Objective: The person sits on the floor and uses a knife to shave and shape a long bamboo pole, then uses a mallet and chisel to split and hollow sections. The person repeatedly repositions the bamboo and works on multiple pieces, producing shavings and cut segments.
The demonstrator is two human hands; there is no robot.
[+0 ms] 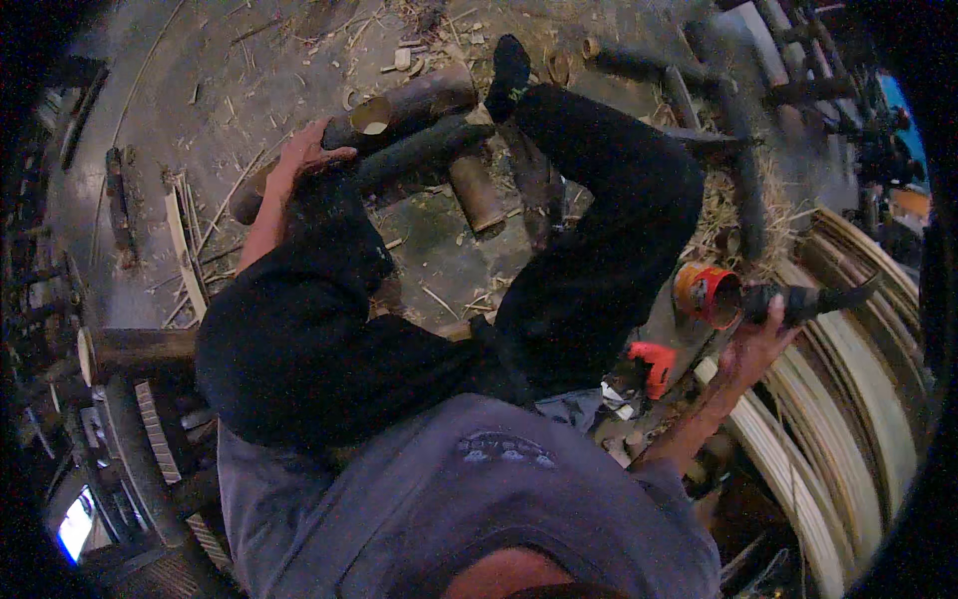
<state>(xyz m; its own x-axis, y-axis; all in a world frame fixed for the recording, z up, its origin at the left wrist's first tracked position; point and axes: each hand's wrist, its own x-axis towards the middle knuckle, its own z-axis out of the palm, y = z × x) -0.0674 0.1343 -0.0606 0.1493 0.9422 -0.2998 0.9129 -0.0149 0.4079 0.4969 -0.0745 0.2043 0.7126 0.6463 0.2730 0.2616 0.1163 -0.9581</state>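
My left hand (307, 155) lies over a thick brown bamboo pole (424, 98), its thumb side against the wood and its fingertips partly hidden. A pale-edged opening (369, 116) is cut in the pole beside that hand. Just nearer, a darker pole (424, 155) crosses between my legs, and a short brown bamboo piece (476, 190) leans below it. Out to the right, my right hand (755, 344) has its fingers around a dark, tapering tool (798, 302) with what looks like a cord at its far end. An orange-red can (709, 295) stands close by the tool.
Bundled pale bamboo strips (838, 399) curve along the right side. A red-orange object (654, 367) lies beside my right thigh. Shavings (404, 55) and thin sticks litter the floor (249, 95). A log end (130, 351) juts in at the left.
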